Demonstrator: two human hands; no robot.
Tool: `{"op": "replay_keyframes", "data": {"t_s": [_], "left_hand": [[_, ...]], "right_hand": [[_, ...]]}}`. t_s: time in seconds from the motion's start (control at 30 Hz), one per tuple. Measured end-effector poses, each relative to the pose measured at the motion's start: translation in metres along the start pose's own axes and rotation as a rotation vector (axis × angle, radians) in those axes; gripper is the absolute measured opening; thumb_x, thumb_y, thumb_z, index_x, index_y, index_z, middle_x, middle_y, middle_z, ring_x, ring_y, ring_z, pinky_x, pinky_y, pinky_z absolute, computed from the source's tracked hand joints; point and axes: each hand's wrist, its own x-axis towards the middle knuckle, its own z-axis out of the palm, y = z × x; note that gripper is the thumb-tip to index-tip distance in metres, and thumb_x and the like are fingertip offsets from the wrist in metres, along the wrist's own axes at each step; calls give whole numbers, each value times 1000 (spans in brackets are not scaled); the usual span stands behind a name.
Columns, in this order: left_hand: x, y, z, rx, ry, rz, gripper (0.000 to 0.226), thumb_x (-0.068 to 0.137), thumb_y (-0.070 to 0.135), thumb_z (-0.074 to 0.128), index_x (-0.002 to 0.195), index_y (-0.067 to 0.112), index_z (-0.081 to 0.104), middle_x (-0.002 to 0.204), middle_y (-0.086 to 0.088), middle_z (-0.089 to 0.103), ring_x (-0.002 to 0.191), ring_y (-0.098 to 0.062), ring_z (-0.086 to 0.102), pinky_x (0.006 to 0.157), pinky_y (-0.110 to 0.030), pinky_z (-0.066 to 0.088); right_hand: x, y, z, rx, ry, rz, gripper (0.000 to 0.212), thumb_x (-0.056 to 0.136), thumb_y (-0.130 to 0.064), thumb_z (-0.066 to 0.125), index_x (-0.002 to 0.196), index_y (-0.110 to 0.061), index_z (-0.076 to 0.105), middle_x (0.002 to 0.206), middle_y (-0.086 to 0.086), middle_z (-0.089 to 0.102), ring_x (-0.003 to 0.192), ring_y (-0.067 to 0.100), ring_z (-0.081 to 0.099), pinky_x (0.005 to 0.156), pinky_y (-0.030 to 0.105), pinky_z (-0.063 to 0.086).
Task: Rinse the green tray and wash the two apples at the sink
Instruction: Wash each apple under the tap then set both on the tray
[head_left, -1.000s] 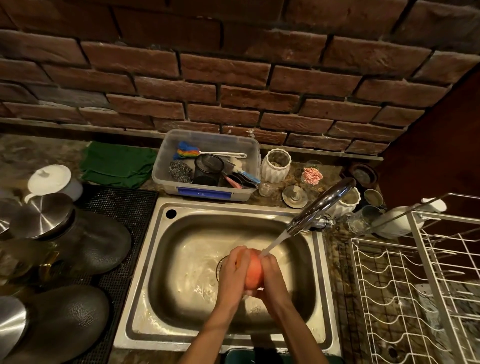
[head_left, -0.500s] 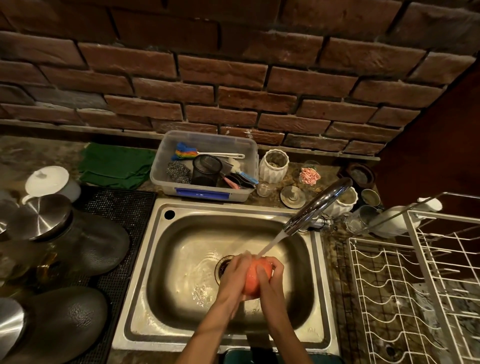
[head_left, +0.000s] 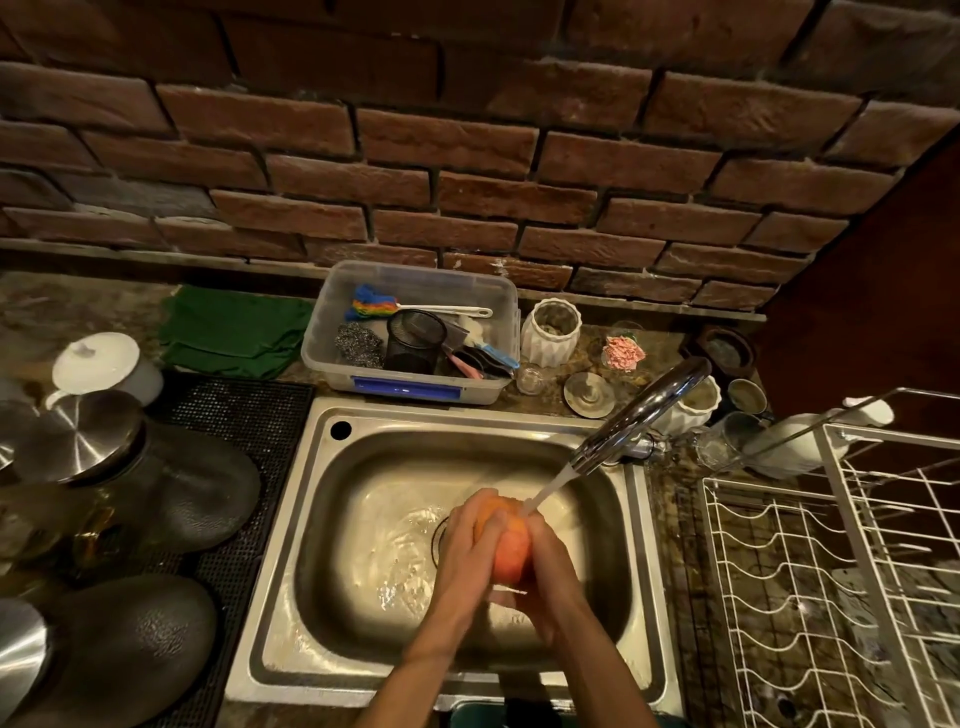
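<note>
Both hands' grip (head_left: 470, 545) encloses the apple (head_left: 511, 545) mid-basin, clear of the sink (head_left: 291, 519) walls.

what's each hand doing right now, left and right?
Left hand: closed on the apple, fingers wrapped over its left side, under the tap stream.
Right hand: closed on the same apple, cupping its right side.

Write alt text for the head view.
Two hands, left hand and right hand, hold a red-orange apple under water running from the faucet over a steel sink. A white dish rack stands to the right.
</note>
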Motion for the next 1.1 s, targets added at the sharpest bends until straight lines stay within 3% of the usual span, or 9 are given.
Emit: {"op": "replay_keyframes", "data": {"t_s": [0.1,0.2,0.33,0.47,0.6,0.73,0.87,0.97,1.1], "left_hand": [[3,6,3,-108,75,-54,19,99,34,53,113,32,65,121,6,66,112,-13,62,97,-31,52],[7,13,2,-121,64,-160,24,99,35,51,109,21,68,113,-6,70,105,-22,66,92,-42,56],[8,14,-1,-64,20,-273,29,99,38,48,103,18,68,110,-15,70,103,-33,67,92,-52,56],[8,18,-1,3,-29,-324,30,98,49,47,100,29,71,110,-8,72,101,-26,69,84,-45,60],[5,10,-3,-282,-175,-389,43,85,61,62,111,28,69,110,-5,75,104,-28,72,76,-51,61],[6,0,0,-346,-141,-301,44,83,54,68,116,25,68,119,-11,71,108,-30,70,78,-47,61],[6,0,6,-155,-78,-187,42,78,58,64,110,31,68,120,-4,67,113,-23,64,104,-49,50],[3,1,8,-106,-82,-170,21,89,52,60,109,46,62,122,8,62,113,-13,62,103,-38,50],[0,3,9,-121,-50,-117,21,92,46,59,113,46,60,119,19,58,112,-3,59,89,-22,51]], "right_hand": [[0,3,2,-191,60,-195,46,93,-57,50,126,-26,57,113,5,71,101,25,72,88,52,59],[-7,11,-1,-397,47,-352,47,89,-66,47,128,-40,46,118,-11,64,105,8,65,98,42,55],[-14,19,-7,-567,-40,-488,41,95,-42,58,132,-41,40,132,-5,49,118,10,55,99,41,55],[-17,23,-14,-781,31,-611,47,99,-38,52,142,-35,33,143,-12,32,126,6,40,109,31,43],[-21,20,-10,-740,65,-571,33,103,-45,34,132,-60,33,136,-25,34,133,5,31,116,31,30],[-14,10,0,-542,160,-509,24,105,-39,34,121,-49,48,118,-18,53,121,15,51,107,43,45],[-3,5,4,-265,200,-278,30,103,-37,44,113,-22,68,101,2,73,102,25,68,98,52,53],[2,0,0,-79,177,-104,43,98,-45,48,109,-10,71,99,21,75,95,38,72,87,55,56],[8,-10,-7,10,68,147,55,97,-60,41,114,-14,67,102,20,77,94,41,74,85,66,54]]}}
